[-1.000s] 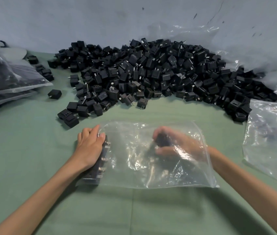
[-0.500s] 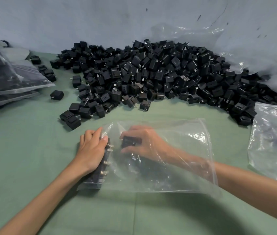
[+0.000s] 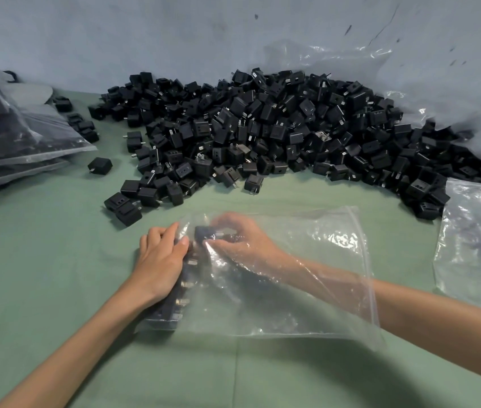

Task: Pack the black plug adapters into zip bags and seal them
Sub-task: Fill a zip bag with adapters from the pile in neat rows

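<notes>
Right hand (image 3: 242, 240) now deeper inside clear plastic zip bag (image 3: 307, 290) | fingers pinch small black cuboid plug adapter (image 3: 204, 232) just right of packed row (image 3: 174, 304) | left hand (image 3: 159, 260) cups row

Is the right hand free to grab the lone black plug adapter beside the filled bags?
Probably not: the right hand is inside the clear plastic zip bag, holding another adapter, far from the lone adapter.

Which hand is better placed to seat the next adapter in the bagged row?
Right. The right hand is inside the zip bag, pinching an adapter at the far end of the row of adapters; the left hand holds that row from outside the bag.
</notes>
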Motion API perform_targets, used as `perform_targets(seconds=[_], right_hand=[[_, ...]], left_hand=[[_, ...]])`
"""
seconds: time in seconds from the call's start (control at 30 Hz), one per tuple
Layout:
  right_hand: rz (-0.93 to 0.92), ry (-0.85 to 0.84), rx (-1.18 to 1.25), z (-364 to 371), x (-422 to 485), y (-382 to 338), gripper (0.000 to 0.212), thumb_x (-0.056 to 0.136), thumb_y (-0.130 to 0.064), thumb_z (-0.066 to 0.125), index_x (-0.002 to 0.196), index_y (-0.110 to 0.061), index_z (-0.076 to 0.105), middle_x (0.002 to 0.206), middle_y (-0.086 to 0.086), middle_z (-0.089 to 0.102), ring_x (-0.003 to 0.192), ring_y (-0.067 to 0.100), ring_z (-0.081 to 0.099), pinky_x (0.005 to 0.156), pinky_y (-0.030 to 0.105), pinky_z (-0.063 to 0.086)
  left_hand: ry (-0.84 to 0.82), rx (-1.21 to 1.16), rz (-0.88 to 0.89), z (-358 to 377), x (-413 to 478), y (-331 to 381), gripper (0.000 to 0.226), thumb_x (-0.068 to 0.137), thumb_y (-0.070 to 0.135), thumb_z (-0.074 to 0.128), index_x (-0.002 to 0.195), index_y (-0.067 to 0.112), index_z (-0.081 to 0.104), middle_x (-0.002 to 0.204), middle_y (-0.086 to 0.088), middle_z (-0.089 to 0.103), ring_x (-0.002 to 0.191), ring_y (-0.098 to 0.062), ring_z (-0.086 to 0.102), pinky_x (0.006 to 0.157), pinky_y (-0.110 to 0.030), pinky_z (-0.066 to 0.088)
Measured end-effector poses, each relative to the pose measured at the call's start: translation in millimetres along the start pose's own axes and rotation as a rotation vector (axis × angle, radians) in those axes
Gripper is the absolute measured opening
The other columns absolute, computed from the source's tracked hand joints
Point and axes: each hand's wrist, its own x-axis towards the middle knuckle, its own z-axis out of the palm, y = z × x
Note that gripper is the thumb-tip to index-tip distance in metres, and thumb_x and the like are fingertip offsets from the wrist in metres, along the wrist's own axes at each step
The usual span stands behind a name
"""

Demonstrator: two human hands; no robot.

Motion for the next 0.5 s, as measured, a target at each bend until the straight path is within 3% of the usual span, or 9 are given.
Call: perform_targets(seconds=[0.07, 0.13, 0.27, 0.33, 0.4, 0.5], right_hand=[[-0.016, -0.015, 0.035, 1.0, -0.5, -0.3, 0.014, 0.090, -0.018, 0.061, 0.103, -0.021, 0.066, 0.098, -0.031, 0.062, 0.093, -0.015, 0.058, 0.082, 0.010, 0.048], [-0.028, -0.007, 0.024, 4.3, -0.9, -1.0, 0.021, 0.092, -0.017, 0.057, 0.110, -0.018, 0.067, 0.101, -0.028, 0.064, 0.094, -0.016, 0.057, 0.081, 0.005, 0.046], [-0.135, 0.060, -0.177, 9.5, 3.2, 0.4, 0.020, 0.091, -0.008, 0.060, 0.108, -0.007, 0.071, 0.109, 0.006, 0.070, 0.093, -0.002, 0.064, 0.082, 0.014, 0.051], [-0.112, 0.088, -0.317, 14.6, 7.0, 1.5, 0.018, 0.091, -0.007, 0.059, 0.103, -0.007, 0.073, 0.101, 0.012, 0.071, 0.085, 0.016, 0.066, 0.080, 0.026, 0.055], [-0.075, 0.110, -0.415, 19.5, 8.9, 4.8, 0.020, 0.093, -0.008, 0.056, 0.104, -0.008, 0.073, 0.099, 0.014, 0.068, 0.081, 0.020, 0.060, 0.079, 0.021, 0.049], [-0.056, 0.109, -0.335, 23.1, 4.7, 7.1, 0.028, 0.093, -0.008, 0.055, 0.119, -0.004, 0.063, 0.109, 0.017, 0.064, 0.093, 0.027, 0.060, 0.088, 0.030, 0.049]], left_hand=[[-0.001, 0.003, -0.006, -0.2, -0.4, -0.6, 0.050, 0.101, 0.037, 0.027, 0.149, 0.024, 0.026, 0.118, 0.006, 0.029, 0.123, -0.010, 0.023, 0.102, -0.028, 0.017], [-0.001, 0.002, -0.009, 0.0, -0.7, -1.1, 0.051, 0.101, 0.037, 0.027, 0.150, 0.023, 0.025, 0.118, 0.006, 0.030, 0.121, -0.009, 0.023, 0.102, -0.028, 0.017], [-0.005, -0.007, -0.020, 0.9, 0.7, -1.4, 0.053, 0.101, 0.039, 0.028, 0.151, 0.025, 0.021, 0.117, 0.007, 0.029, 0.123, -0.008, 0.022, 0.103, -0.027, 0.016], [-0.006, -0.010, -0.029, 1.5, 1.5, -2.2, 0.054, 0.101, 0.040, 0.029, 0.152, 0.024, 0.019, 0.117, 0.008, 0.028, 0.125, -0.007, 0.021, 0.101, -0.024, 0.014], [-0.011, -0.015, -0.036, 1.5, 1.8, -2.6, 0.055, 0.100, 0.040, 0.029, 0.152, 0.025, 0.019, 0.117, 0.007, 0.029, 0.124, -0.007, 0.021, 0.101, -0.025, 0.014], [-0.008, -0.014, -0.033, 0.5, 1.4, -1.2, 0.051, 0.100, 0.040, 0.029, 0.149, 0.026, 0.025, 0.116, 0.006, 0.030, 0.120, -0.008, 0.022, 0.100, -0.026, 0.016]])
